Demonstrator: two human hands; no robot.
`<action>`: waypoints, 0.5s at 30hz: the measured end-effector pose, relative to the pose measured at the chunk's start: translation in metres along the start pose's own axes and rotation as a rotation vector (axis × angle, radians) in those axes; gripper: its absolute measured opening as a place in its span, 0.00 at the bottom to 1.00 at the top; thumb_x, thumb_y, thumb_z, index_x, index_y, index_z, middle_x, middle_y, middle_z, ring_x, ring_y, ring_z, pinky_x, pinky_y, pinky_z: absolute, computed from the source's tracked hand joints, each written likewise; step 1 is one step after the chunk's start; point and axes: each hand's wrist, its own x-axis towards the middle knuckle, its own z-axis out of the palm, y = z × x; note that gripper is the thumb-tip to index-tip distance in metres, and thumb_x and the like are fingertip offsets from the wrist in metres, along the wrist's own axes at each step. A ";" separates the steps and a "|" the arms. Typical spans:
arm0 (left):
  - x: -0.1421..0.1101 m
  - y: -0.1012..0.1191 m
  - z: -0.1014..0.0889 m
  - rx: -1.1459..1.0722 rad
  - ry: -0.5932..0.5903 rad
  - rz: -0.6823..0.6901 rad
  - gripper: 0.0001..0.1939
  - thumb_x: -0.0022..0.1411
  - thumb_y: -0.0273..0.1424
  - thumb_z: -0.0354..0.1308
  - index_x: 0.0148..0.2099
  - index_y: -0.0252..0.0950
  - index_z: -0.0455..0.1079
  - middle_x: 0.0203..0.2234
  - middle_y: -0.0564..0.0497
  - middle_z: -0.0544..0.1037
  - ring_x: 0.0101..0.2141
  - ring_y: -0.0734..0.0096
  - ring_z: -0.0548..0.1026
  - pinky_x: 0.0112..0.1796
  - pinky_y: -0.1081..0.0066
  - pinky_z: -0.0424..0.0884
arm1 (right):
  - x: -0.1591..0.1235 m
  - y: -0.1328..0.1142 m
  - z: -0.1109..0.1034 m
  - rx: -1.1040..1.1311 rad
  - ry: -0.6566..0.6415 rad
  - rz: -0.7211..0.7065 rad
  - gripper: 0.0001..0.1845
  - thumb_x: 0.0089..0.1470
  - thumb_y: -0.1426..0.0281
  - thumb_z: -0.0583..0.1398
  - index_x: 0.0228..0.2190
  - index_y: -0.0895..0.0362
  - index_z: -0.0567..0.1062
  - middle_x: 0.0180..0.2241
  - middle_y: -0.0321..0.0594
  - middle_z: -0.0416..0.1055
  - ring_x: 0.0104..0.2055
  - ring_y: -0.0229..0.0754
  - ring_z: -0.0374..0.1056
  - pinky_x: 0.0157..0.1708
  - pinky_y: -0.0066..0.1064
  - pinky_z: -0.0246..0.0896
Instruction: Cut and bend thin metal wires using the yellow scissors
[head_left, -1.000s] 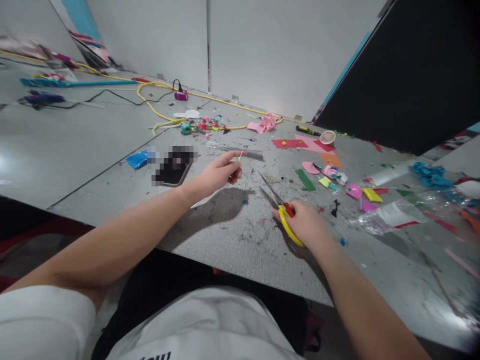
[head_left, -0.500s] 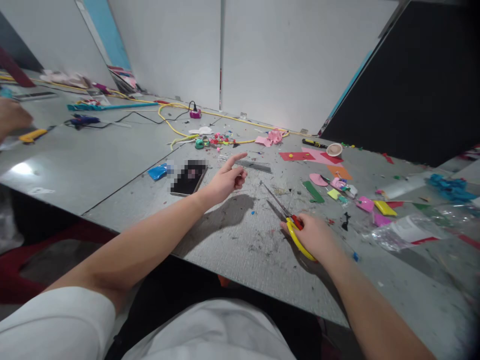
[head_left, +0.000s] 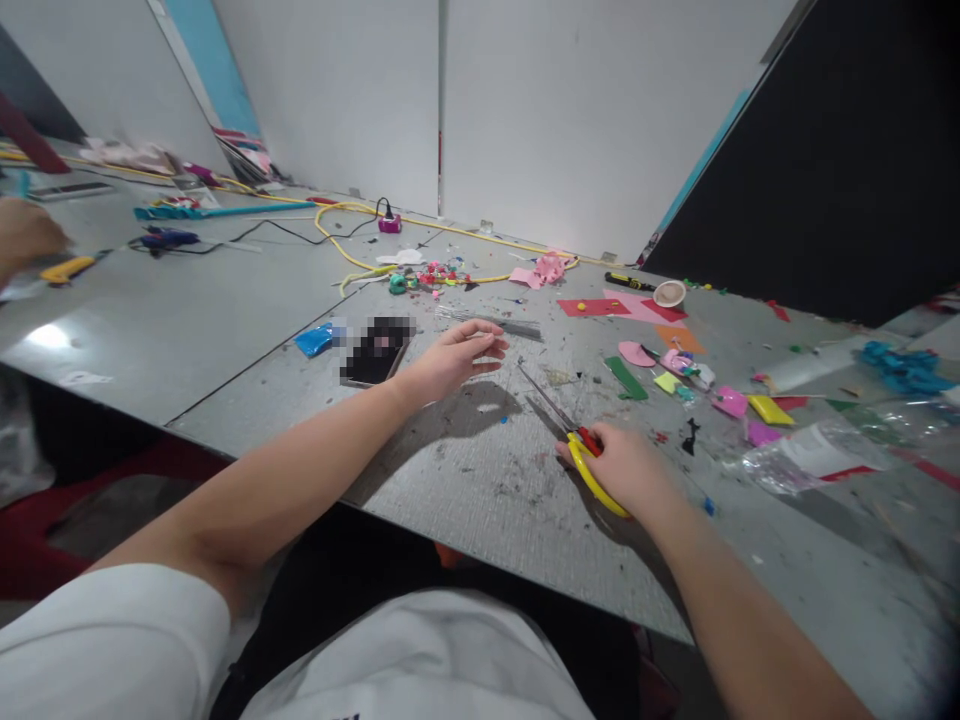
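My left hand (head_left: 457, 358) hovers over the table with its fingers loosely stretched out and nothing visible in them. Just beyond its fingertips lies a bundle of thin grey wires (head_left: 521, 329). A smartphone (head_left: 375, 355) lies left of that hand, partly blurred out, with a blue packet (head_left: 315, 341) beside it. In my right hand (head_left: 626, 465) is a pair of scissors (head_left: 596, 482) with yellow and red handles. Their slim metal blades point forward and left, close above the tabletop.
Coloured foam scraps (head_left: 679, 365), red sheets (head_left: 594, 307) and a clear plastic bottle (head_left: 814, 460) spread over the right side. A yellow cable (head_left: 450, 232) runs along the back. At far left, another person's hand (head_left: 26, 240) is near a yellow cutter (head_left: 67, 270) and a glue gun (head_left: 166, 239).
My left hand has gone from a pointing finger to loosely stretched fingers, shifting slightly right. My right hand stays nearly in place with the scissors.
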 end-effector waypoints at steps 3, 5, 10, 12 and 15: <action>0.001 0.000 0.001 0.031 0.063 0.081 0.12 0.56 0.35 0.72 0.41 0.37 0.79 0.51 0.45 0.79 0.50 0.65 0.75 0.54 0.60 0.70 | 0.002 0.001 0.001 -0.008 0.008 0.005 0.16 0.58 0.55 0.64 0.27 0.53 0.72 0.27 0.41 0.74 0.29 0.45 0.69 0.26 0.31 0.48; 0.004 0.004 -0.001 0.038 0.132 0.135 0.10 0.56 0.33 0.72 0.40 0.37 0.80 0.58 0.45 0.77 0.56 0.63 0.73 0.56 0.61 0.68 | 0.004 0.001 0.002 -0.015 0.035 0.025 0.16 0.58 0.56 0.64 0.28 0.54 0.72 0.28 0.42 0.74 0.30 0.46 0.69 0.27 0.31 0.49; 0.020 0.016 -0.020 0.075 0.348 0.235 0.08 0.60 0.32 0.68 0.44 0.40 0.79 0.64 0.49 0.73 0.63 0.64 0.68 0.56 0.65 0.66 | 0.014 0.008 0.011 0.080 0.157 0.049 0.14 0.58 0.59 0.63 0.27 0.54 0.70 0.28 0.42 0.74 0.31 0.46 0.69 0.29 0.31 0.52; 0.026 0.021 -0.031 0.086 0.438 0.266 0.10 0.62 0.33 0.67 0.46 0.40 0.78 0.60 0.49 0.76 0.62 0.65 0.69 0.55 0.67 0.66 | 0.024 0.012 0.017 0.174 0.208 0.044 0.12 0.59 0.60 0.62 0.30 0.55 0.72 0.29 0.43 0.76 0.32 0.47 0.71 0.30 0.31 0.55; 0.032 0.027 -0.042 0.044 0.512 0.301 0.11 0.64 0.33 0.65 0.48 0.40 0.77 0.50 0.48 0.82 0.55 0.67 0.75 0.52 0.68 0.69 | 0.050 0.012 0.025 0.319 0.256 0.022 0.10 0.59 0.62 0.61 0.39 0.55 0.74 0.34 0.44 0.78 0.33 0.47 0.74 0.30 0.31 0.60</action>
